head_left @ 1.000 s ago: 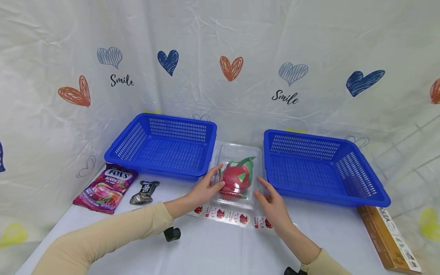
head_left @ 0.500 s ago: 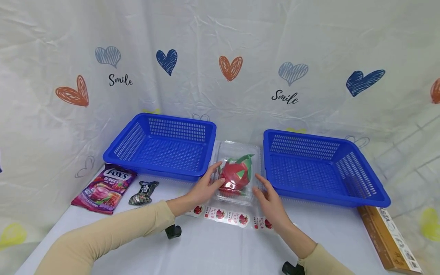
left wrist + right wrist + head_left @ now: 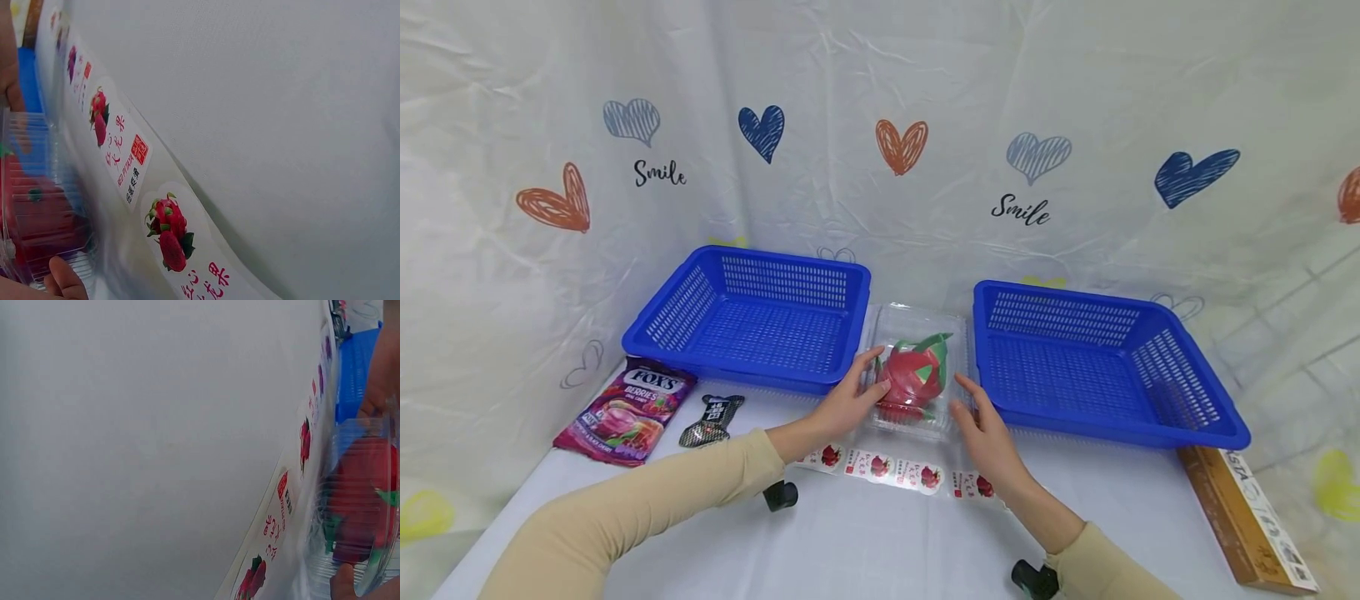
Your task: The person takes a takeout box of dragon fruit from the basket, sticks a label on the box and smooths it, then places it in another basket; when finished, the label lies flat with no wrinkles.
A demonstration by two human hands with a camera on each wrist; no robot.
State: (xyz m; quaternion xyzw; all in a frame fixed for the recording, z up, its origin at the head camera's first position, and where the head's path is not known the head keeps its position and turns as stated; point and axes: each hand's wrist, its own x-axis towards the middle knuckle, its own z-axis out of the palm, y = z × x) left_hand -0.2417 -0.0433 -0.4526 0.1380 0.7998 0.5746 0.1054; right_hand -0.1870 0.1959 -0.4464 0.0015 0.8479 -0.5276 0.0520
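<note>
A clear plastic clamshell box (image 3: 919, 322) lies on the table with a red dragon fruit (image 3: 913, 377) with green leaf tips inside. My left hand (image 3: 842, 404) rests along the box's left side, fingers extended and thumb toward the front. On the opposite side my right hand (image 3: 991, 442) touches the box with thumb and forefinger spread. Just in front of the box runs a strip of dragon fruit stickers (image 3: 895, 473), partly behind my right hand. In both wrist views the ribbed box wall shows between the two hands.
Two blue plastic baskets (image 3: 775, 327) stand behind, one on each side of the box; the right basket (image 3: 1060, 367) is close to it. At left lie a purple Fox's candy bag (image 3: 628, 412) and a small black packet (image 3: 711, 419). A long brown carton (image 3: 1243, 517) lies at right.
Both hands have slid the box with the dragon fruit slightly away from me, toward the gap between the baskets. The sticker strip has stayed in place.
</note>
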